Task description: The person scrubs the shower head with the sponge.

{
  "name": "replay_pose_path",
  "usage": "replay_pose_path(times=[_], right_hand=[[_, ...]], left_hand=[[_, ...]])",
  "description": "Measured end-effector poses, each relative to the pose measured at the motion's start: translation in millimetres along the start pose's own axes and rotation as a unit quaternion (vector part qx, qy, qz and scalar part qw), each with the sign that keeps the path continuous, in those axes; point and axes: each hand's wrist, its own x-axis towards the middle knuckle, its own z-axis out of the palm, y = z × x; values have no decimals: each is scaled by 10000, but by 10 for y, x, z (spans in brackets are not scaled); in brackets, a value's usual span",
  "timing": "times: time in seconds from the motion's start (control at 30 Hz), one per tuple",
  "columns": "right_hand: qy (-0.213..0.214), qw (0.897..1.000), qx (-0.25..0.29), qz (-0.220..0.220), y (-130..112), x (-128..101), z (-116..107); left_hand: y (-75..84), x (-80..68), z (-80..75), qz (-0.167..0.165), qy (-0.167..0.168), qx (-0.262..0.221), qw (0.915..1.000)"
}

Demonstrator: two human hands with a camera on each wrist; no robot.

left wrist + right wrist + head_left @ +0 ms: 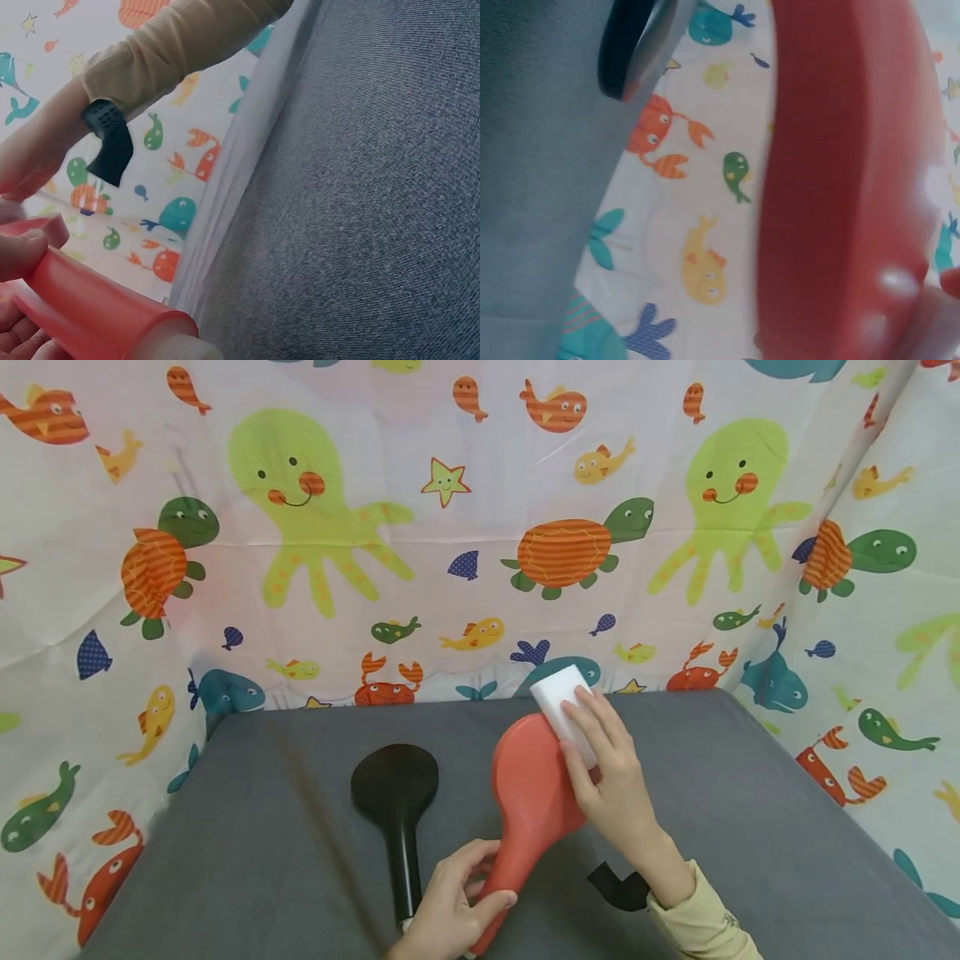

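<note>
Closest to my view, my left hand (450,906) curled around the handle of the red shower head (528,793), thumb and fingers gripping it, lifting it tilted over the grey table (750,810). My right hand (607,768) pinched a white sponge (561,702) and pressed it against the red head's far edge. Just to the left, a black shower head (395,793) lay flat on the table, apart from the red one.

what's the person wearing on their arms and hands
Both hands are bare, no gloves. The right hand comes out of a pale yellow-beige long sleeve, with a black perforated strap around the wrist. The left hand shows no sleeve in view.
</note>
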Motion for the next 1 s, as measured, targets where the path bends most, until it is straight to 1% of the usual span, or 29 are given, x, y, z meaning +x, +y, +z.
replay_pose_path(times=[0.03, 0.07, 0.1, 0.13, 0.2, 0.27, 0.33, 0.37, 0.43, 0.47, 0.5, 0.53, 0.57, 0.63, 0.7, 0.77, 0.83, 0.9, 0.93, 1.0], right_hand=[[64, 9999, 30, 71, 16, -19, 0], [122, 9999, 66, 48, 17, -49, 7], [180, 9997, 109, -88, 8, -84, 24], [228, 9991, 144, -335, -6, -122, 50], [274, 9947, 173, -981, -67, -200, 107], [178, 9860, 193, -1646, -147, -285, 158], [-29, 9739, 154, -2264, -222, -361, 195], [-156, 9680, 137, -2499, -253, -395, 207], [-367, 9566, 146, -2887, -281, -436, 224], [-407, 9512, 156, -3055, -279, -436, 227], [-399, 9472, 154, -3178, -266, -420, 225], [-340, 9456, 191, -3230, -246, -388, 214], [-225, 9462, 232, -3220, -221, -343, 198], [172, 9528, 291, -3018, -167, -223, 149], [598, 9658, 393, -2492, -133, -91, 74], [856, 9794, 566, -1740, -116, 29, -8], [929, 9879, 731, -1000, -106, 116, -78], [872, 9917, 828, -454, -63, 132, -103], [839, 9928, 788, -324, -34, 117, -99], [807, 9943, 627, -304, 22, 46, -57]], left_hand=[[7, -1, -4, -14, 25, -4, 10000], [13, -1, -9, -22, 59, -5, 10000], [18, 2, -14, -24, 94, -2, 10000], [22, 5, -18, -18, 139, 26, 9999], [26, 17, -33, 24, 226, 88, 9997], [28, 27, -48, 95, 308, 85, 9994], [29, 33, -61, 148, 353, 56, 9993], [29, 34, -67, 168, 355, 17, 9992], [30, 32, -75, 183, 353, -39, 9992], [29, 34, -78, 180, 322, -82, 9993], [30, 38, -81, 159, 263, -166, 9994], [33, 43, -86, 135, 197, -272, 9993], [37, 48, -93, 115, 123, -382, 9991], [46, 59, -102, 71, -41, -611, 9981], [58, 61, -107, 44, -200, -863, 9961], [67, 54, -107, 102, -281, -942, 9951], [74, 43, -102, 216, -309, -938, 9949], [77, 33, -94, 371, -275, -806, 9957], [78, 31, -90, 445, -241, -733, 9960], [80, 31, -87, 486, -182, -661, 9965]])
